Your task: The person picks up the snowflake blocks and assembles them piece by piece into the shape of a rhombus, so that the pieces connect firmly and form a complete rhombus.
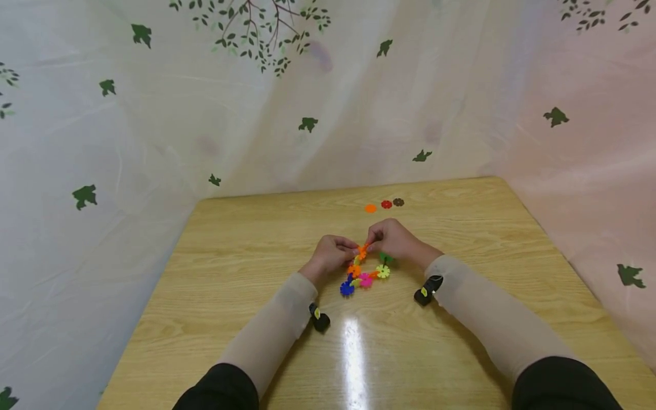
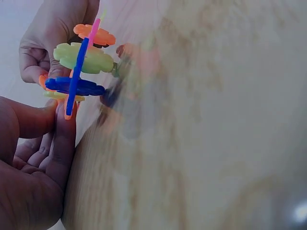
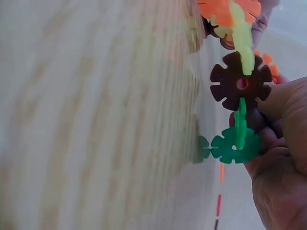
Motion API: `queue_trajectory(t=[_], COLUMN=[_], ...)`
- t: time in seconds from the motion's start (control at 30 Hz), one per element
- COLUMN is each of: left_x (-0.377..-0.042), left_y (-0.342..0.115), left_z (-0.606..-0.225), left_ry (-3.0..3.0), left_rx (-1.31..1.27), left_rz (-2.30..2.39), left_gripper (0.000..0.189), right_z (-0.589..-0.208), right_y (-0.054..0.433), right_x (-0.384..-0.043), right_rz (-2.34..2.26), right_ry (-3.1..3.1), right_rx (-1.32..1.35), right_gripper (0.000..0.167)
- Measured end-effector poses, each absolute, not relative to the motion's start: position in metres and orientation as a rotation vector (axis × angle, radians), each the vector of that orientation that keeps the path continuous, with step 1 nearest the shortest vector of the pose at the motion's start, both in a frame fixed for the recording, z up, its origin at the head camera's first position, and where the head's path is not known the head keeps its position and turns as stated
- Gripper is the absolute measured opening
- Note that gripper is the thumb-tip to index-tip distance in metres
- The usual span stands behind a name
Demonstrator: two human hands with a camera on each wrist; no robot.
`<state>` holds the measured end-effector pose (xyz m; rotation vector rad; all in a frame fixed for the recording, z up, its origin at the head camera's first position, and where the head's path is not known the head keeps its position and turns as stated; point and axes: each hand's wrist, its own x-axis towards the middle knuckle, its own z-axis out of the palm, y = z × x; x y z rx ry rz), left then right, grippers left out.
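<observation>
Several notched plastic flower discs are slotted together into a curved chain (image 1: 355, 271) over the middle of the table. My left hand (image 1: 330, 253) pinches it at the orange pieces of its far end, between thumb and fingers. Close against it, my right hand (image 1: 394, 236) holds the same orange end from the other side. A blue disc (image 1: 347, 288) marks the near corner, beside a pink disc (image 1: 366, 279). The right wrist view has a brown disc (image 3: 223, 85) joined to green discs (image 3: 225, 146) just beside my right hand. My fingers partly hide the gripped pieces.
Beyond my hands, a loose orange disc (image 1: 370, 208), a red disc (image 1: 386, 204) and a dark brown disc (image 1: 398, 202) lie in a row on the wooden table (image 1: 256, 228). A leaf-printed curtain (image 1: 348, 142) hangs along the table's back and sides.
</observation>
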<state>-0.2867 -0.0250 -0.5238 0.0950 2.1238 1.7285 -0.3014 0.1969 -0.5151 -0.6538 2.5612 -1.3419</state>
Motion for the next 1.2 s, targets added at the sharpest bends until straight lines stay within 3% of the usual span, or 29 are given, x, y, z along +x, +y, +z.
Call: queue_trajectory(t=[0.53, 0.93, 1.2], left_x=[-0.289, -0.288, -0.289], left_y=[-0.027, -0.026, -0.026], left_z=[-0.525, -0.53, -0.53], left_ry=[2.094, 2.132, 2.196], left_rx=[0.117, 0.188, 0.208], left_rz=[1.734, 1.711, 1.64], left_gripper=[0.012, 0.014, 0.012], right_z=[-0.505, -0.501, -0.497], right_y=[0.212, 0.254, 0.272], right_x=[-0.318, -0.351, -0.365], right_rz=[-1.204, -1.247, -1.171], right_ry=[2.519, 2.81, 2.884], right_rx=[-0.654, -0.183, -0.092], right_gripper=[0.014, 0.021, 0.028])
